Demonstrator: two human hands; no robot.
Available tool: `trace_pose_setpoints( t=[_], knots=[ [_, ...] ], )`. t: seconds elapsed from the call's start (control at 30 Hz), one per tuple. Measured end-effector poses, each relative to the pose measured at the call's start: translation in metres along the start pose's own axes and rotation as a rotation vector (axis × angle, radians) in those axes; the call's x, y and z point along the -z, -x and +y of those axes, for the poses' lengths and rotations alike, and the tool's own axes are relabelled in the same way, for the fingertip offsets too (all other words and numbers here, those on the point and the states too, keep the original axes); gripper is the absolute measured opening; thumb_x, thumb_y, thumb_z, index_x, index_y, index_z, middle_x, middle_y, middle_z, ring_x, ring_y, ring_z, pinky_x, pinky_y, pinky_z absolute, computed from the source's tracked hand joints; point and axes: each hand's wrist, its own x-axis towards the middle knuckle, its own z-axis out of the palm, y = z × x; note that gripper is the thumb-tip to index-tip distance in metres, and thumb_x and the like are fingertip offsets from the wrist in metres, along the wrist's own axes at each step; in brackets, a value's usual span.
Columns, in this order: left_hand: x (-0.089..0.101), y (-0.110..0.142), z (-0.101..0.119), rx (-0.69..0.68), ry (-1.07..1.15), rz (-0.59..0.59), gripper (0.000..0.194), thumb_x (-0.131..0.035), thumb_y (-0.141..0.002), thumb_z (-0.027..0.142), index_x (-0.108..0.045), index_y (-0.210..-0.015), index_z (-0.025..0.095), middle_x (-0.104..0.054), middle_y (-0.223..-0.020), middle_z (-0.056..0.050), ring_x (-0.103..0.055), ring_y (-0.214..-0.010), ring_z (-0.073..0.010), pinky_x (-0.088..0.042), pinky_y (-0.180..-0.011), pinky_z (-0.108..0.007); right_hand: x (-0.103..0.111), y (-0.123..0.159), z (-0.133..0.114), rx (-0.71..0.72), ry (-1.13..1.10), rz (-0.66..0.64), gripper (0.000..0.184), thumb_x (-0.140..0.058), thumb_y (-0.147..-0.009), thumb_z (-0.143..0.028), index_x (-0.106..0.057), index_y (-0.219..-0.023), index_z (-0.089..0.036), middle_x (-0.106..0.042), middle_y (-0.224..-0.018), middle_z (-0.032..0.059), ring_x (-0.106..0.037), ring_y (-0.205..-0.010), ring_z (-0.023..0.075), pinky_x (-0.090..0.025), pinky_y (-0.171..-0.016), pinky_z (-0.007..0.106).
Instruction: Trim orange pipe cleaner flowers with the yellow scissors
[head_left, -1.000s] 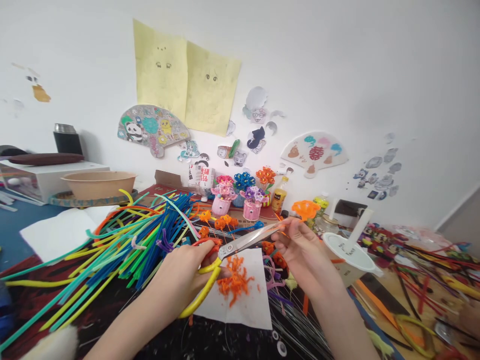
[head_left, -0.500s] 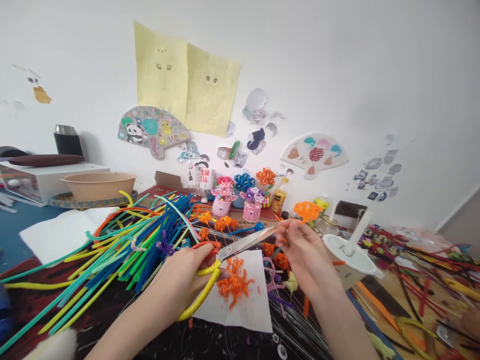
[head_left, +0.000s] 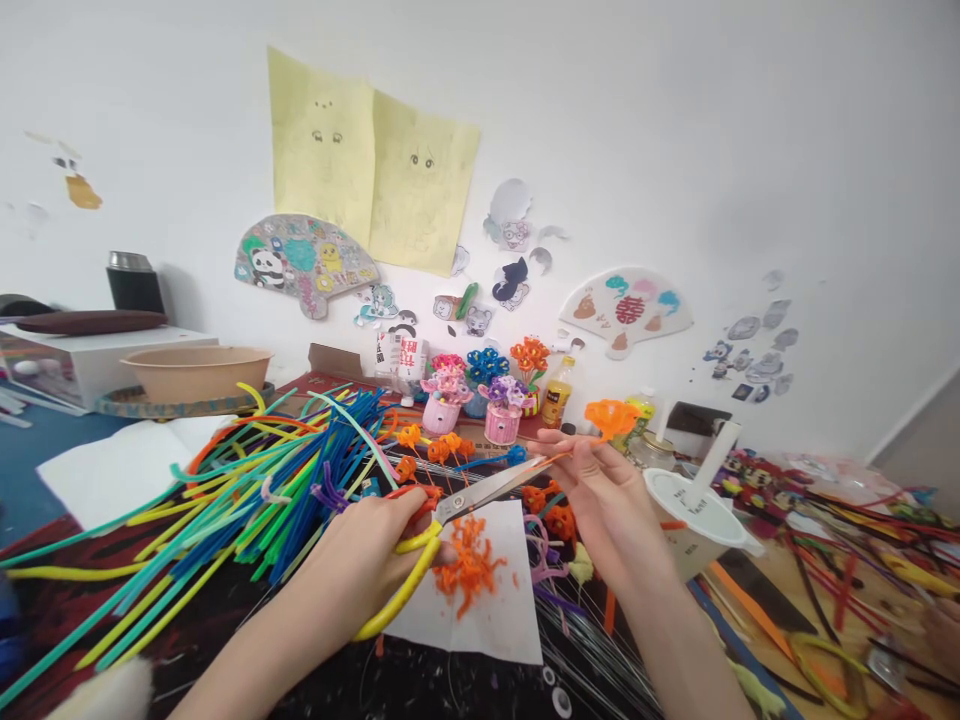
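Observation:
My left hand (head_left: 367, 550) grips the yellow handles of a pair of scissors (head_left: 480, 490). Its silver blades point up and right toward my right hand (head_left: 600, 495). That hand pinches the thin stem of an orange pipe-cleaner flower (head_left: 611, 415), held above the table, with the blade tips at the stem by my fingers. Below the scissors a white paper sheet (head_left: 495, 610) carries a heap of orange fuzz clippings (head_left: 469, 565).
A big pile of coloured pipe cleaners (head_left: 247, 480) spreads at the left. Small pots of finished flowers (head_left: 480, 395) stand at the back. A white lidded cup with a straw (head_left: 697, 505) sits right of my right hand. More stems litter the right side.
My right hand with the orange flower has shifted slightly left and down along the blades. The scissors and my left hand have stayed almost where they were.

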Motion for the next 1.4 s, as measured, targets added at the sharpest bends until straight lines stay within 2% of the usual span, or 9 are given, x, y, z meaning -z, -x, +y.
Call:
trace_pose_setpoints(
  t=[0.17, 0.3, 0.43, 0.57, 0.77, 0.93, 1.13, 1.3, 1.4],
  knots=[
    [-0.0021, 0.0003, -0.0019, 0.012, -0.055, -0.031, 0.017, -0.047, -0.083, 0.041, -0.043, -0.080, 0.024, -0.065, -0.074, 0.000, -0.062, -0.067, -0.0202, -0.028, -0.054, -0.024, -0.0032, 0.0016, -0.0021, -0.065, -0.055, -0.017, 0.019, -0.078, -0.073, -0.037, -0.073, -0.069, -0.020, -0.076, -0.090, 0.0063, -0.070, -0.091, 0.0212, -0.051, -0.092, 0.036],
    [-0.0018, 0.0002, -0.0014, -0.019, -0.049, -0.083, 0.016, -0.045, -0.085, 0.039, -0.048, -0.087, 0.023, -0.070, -0.083, -0.003, -0.065, -0.072, -0.0209, -0.031, -0.055, -0.024, -0.0037, 0.0026, -0.0023, -0.068, -0.065, -0.017, 0.018, -0.079, -0.071, -0.037, -0.073, -0.068, -0.020, -0.077, -0.088, 0.0061, -0.071, -0.091, 0.0221, -0.052, -0.091, 0.038],
    [0.0005, 0.0014, 0.0006, -0.038, -0.048, -0.088, 0.018, -0.045, -0.085, 0.039, -0.052, -0.088, 0.022, -0.071, -0.082, -0.004, -0.066, -0.070, -0.0212, -0.033, -0.055, -0.024, -0.0030, 0.0027, -0.0022, -0.058, -0.058, -0.018, 0.019, -0.079, -0.072, -0.037, -0.072, -0.066, -0.020, -0.077, -0.088, 0.0055, -0.071, -0.087, 0.0195, -0.052, -0.090, 0.034],
    [0.0020, 0.0026, 0.0021, -0.047, -0.043, -0.081, 0.018, -0.044, -0.085, 0.036, -0.055, -0.090, 0.022, -0.071, -0.080, -0.005, -0.065, -0.069, -0.0206, -0.035, -0.056, -0.024, -0.0016, 0.0027, -0.0017, -0.057, -0.042, -0.009, 0.019, -0.079, -0.072, -0.038, -0.072, -0.066, -0.021, -0.076, -0.091, 0.0050, -0.071, -0.086, 0.0205, -0.053, -0.090, 0.036],
    [0.0003, -0.0004, 0.0002, -0.042, -0.059, -0.069, 0.016, -0.049, -0.083, 0.038, -0.053, -0.086, 0.023, -0.069, -0.076, -0.003, -0.064, -0.066, -0.0197, -0.031, -0.054, -0.024, -0.0010, 0.0024, -0.0018, -0.071, -0.057, 0.011, 0.018, -0.079, -0.072, -0.036, -0.073, -0.067, -0.020, -0.076, -0.093, 0.0050, -0.071, -0.088, 0.0196, -0.053, -0.088, 0.032],
    [-0.0020, 0.0001, -0.0016, -0.042, -0.060, -0.067, 0.020, -0.049, -0.084, 0.042, -0.052, -0.081, 0.023, -0.060, -0.064, 0.001, -0.057, -0.056, -0.0166, -0.025, -0.050, -0.024, -0.0026, 0.0032, -0.0036, -0.071, -0.059, 0.017, 0.018, -0.080, -0.071, -0.037, -0.073, -0.067, -0.021, -0.076, -0.093, 0.0040, -0.071, -0.088, 0.0198, -0.053, -0.088, 0.033],
    [-0.0014, 0.0016, -0.0002, -0.047, -0.055, -0.085, 0.023, -0.047, -0.085, 0.044, -0.048, -0.075, 0.023, -0.054, -0.061, 0.002, -0.051, -0.054, -0.0154, -0.023, -0.049, -0.024, -0.0031, 0.0037, -0.0031, -0.068, -0.076, 0.014, 0.017, -0.080, -0.071, -0.037, -0.073, -0.067, -0.021, -0.076, -0.092, 0.0034, -0.071, -0.086, 0.0190, -0.052, -0.090, 0.034],
    [0.0016, 0.0029, 0.0038, -0.062, -0.015, -0.111, 0.025, -0.038, -0.088, 0.042, -0.048, -0.076, 0.022, -0.062, -0.068, -0.002, -0.055, -0.058, -0.0171, -0.028, -0.051, -0.024, -0.0022, 0.0035, -0.0021, -0.071, -0.091, 0.011, 0.017, -0.079, -0.073, -0.036, -0.073, -0.067, -0.021, -0.076, -0.091, 0.0038, -0.072, -0.084, 0.0182, -0.054, -0.086, 0.031],
    [0.0043, 0.0038, 0.0061, -0.058, 0.005, -0.139, 0.018, -0.041, -0.085, 0.036, -0.051, -0.080, 0.022, -0.065, -0.073, -0.003, -0.059, -0.063, -0.0177, -0.031, -0.053, -0.024, -0.0017, 0.0031, -0.0022, -0.074, -0.107, 0.005, 0.017, -0.079, -0.073, -0.036, -0.073, -0.066, -0.021, -0.076, -0.088, 0.0037, -0.072, -0.084, 0.0184, -0.056, -0.083, 0.030]
  ],
)
